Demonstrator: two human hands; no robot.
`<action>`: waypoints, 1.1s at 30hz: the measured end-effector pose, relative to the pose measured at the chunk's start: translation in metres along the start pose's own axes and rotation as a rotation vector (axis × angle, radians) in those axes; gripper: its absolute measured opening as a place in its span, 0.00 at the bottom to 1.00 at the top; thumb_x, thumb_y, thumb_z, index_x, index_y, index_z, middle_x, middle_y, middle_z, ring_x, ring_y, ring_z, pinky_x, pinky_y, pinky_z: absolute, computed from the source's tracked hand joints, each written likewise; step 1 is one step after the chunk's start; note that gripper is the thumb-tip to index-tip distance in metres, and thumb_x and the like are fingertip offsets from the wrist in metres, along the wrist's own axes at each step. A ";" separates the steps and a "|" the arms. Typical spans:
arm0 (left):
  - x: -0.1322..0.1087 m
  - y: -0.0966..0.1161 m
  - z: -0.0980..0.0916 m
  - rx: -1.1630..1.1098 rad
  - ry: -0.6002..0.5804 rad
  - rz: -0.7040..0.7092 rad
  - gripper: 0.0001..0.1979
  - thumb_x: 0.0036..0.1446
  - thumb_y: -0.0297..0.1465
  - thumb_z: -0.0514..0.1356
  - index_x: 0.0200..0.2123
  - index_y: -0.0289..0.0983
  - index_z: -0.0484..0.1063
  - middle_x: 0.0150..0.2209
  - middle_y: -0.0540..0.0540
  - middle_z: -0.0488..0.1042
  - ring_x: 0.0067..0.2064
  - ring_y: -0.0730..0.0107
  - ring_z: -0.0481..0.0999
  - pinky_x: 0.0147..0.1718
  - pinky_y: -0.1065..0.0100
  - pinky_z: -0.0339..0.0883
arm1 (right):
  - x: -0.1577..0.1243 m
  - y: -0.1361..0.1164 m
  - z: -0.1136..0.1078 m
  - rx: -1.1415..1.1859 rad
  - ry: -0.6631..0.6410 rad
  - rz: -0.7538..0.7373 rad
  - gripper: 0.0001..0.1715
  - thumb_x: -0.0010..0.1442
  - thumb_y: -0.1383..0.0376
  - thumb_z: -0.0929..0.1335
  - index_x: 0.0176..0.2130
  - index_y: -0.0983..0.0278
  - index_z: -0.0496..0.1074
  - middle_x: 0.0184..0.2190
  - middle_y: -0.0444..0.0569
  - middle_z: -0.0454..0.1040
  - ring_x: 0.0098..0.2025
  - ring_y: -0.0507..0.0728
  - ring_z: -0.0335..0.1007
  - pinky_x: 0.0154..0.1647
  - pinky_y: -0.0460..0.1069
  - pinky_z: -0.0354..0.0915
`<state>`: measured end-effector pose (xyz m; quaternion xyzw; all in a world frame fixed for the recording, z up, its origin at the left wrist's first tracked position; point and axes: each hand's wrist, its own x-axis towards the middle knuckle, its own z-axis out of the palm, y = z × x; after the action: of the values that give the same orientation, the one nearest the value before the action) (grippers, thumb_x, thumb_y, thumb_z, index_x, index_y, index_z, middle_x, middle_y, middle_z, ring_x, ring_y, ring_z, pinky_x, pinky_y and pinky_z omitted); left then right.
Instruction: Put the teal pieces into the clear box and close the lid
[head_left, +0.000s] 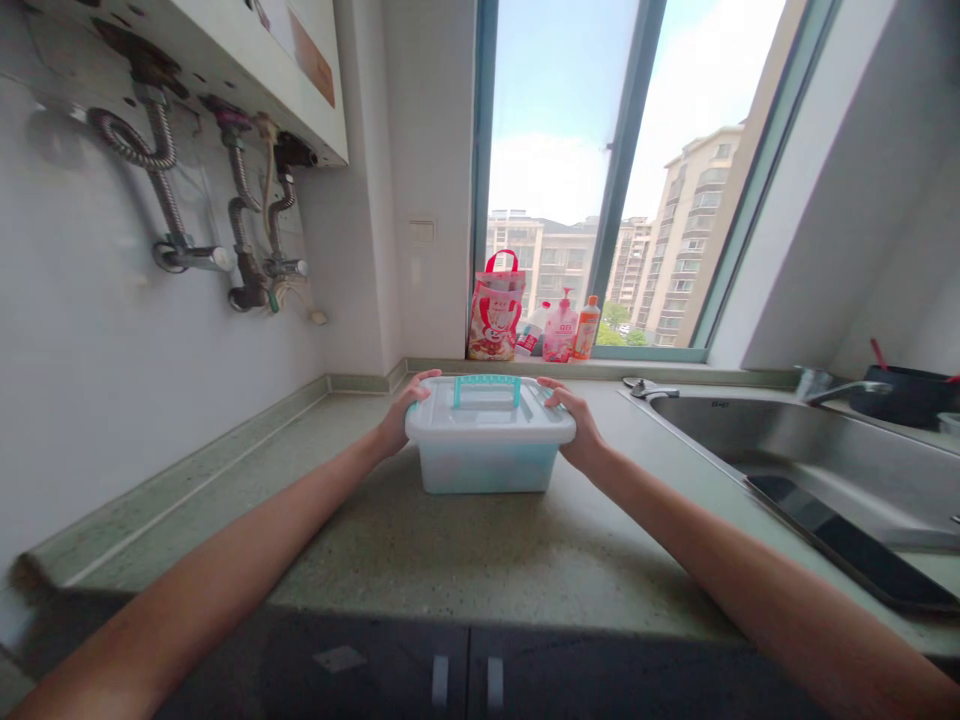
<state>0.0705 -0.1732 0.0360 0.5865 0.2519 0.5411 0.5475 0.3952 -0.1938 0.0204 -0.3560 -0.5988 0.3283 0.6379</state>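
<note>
A translucent plastic storage box (487, 467) with a white lid and an upright teal handle (487, 389) stands on the speckled countertop (465, 550), in front of the window. My left hand (403, 412) grips the lid's left edge, thumb on top. My right hand (576, 418) grips the lid's right edge in the same way. Both arms reach straight forward from the near edge of the counter.
A steel sink (810, 450) with a tap (840, 390) lies to the right, a dark pot (907, 395) behind it. A red bag (496, 310) and bottles (574, 328) stand on the window sill. Pipes (247, 240) hang on the left wall.
</note>
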 end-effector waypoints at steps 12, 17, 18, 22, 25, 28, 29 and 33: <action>-0.001 0.002 -0.002 0.002 -0.038 0.013 0.37 0.51 0.40 0.59 0.64 0.35 0.65 0.49 0.43 0.78 0.44 0.57 0.77 0.41 0.63 0.71 | -0.009 -0.019 0.010 0.315 0.063 0.280 0.28 0.46 0.61 0.67 0.49 0.59 0.71 0.30 0.44 0.73 0.27 0.59 0.66 0.24 0.51 0.59; 0.002 -0.005 -0.014 -0.077 -0.065 0.013 0.37 0.49 0.39 0.59 0.64 0.34 0.68 0.53 0.41 0.79 0.50 0.51 0.77 0.46 0.61 0.70 | -0.010 -0.014 0.010 0.381 0.049 0.270 0.29 0.46 0.60 0.68 0.49 0.59 0.73 0.34 0.45 0.77 0.30 0.59 0.69 0.26 0.50 0.62; 0.003 -0.007 -0.016 -0.085 -0.065 0.017 0.37 0.49 0.39 0.59 0.64 0.34 0.69 0.53 0.41 0.79 0.51 0.51 0.77 0.47 0.60 0.70 | -0.010 -0.013 0.009 0.403 0.036 0.268 0.29 0.47 0.60 0.68 0.50 0.59 0.74 0.36 0.45 0.78 0.31 0.60 0.71 0.27 0.51 0.64; 0.007 -0.014 -0.022 -0.122 -0.070 0.037 0.37 0.51 0.39 0.58 0.65 0.35 0.69 0.56 0.41 0.78 0.54 0.50 0.76 0.50 0.59 0.69 | -0.013 -0.006 0.005 0.506 0.005 0.230 0.34 0.49 0.59 0.68 0.56 0.57 0.74 0.43 0.46 0.81 0.39 0.62 0.76 0.35 0.53 0.70; 0.010 -0.019 -0.026 -0.137 -0.069 0.051 0.35 0.51 0.37 0.58 0.64 0.35 0.71 0.58 0.41 0.78 0.58 0.48 0.74 0.54 0.58 0.68 | -0.012 0.002 0.001 0.517 -0.022 0.220 0.37 0.49 0.59 0.68 0.59 0.56 0.73 0.46 0.46 0.82 0.43 0.63 0.77 0.40 0.54 0.72; 0.011 -0.023 -0.030 -0.107 -0.063 0.078 0.33 0.49 0.34 0.57 0.61 0.34 0.74 0.59 0.41 0.77 0.61 0.47 0.73 0.58 0.57 0.67 | -0.008 0.010 -0.004 0.460 -0.077 0.196 0.37 0.50 0.60 0.68 0.60 0.56 0.72 0.50 0.47 0.82 0.46 0.65 0.78 0.43 0.57 0.73; 0.011 -0.023 -0.031 -0.087 -0.062 0.088 0.33 0.49 0.33 0.57 0.60 0.34 0.75 0.60 0.41 0.77 0.62 0.47 0.72 0.58 0.58 0.67 | -0.007 0.012 -0.006 0.439 -0.089 0.187 0.37 0.49 0.60 0.68 0.59 0.56 0.72 0.51 0.46 0.82 0.47 0.65 0.78 0.44 0.57 0.73; 0.006 -0.019 -0.031 0.030 -0.063 0.118 0.30 0.54 0.33 0.59 0.62 0.37 0.75 0.62 0.42 0.76 0.64 0.49 0.72 0.61 0.58 0.67 | -0.002 0.018 -0.013 0.361 -0.133 0.187 0.41 0.48 0.64 0.69 0.62 0.54 0.71 0.55 0.46 0.81 0.46 0.65 0.79 0.43 0.57 0.72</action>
<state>0.0501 -0.1512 0.0151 0.6251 0.2078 0.5498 0.5135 0.4086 -0.1868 0.0034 -0.2676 -0.5353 0.5108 0.6172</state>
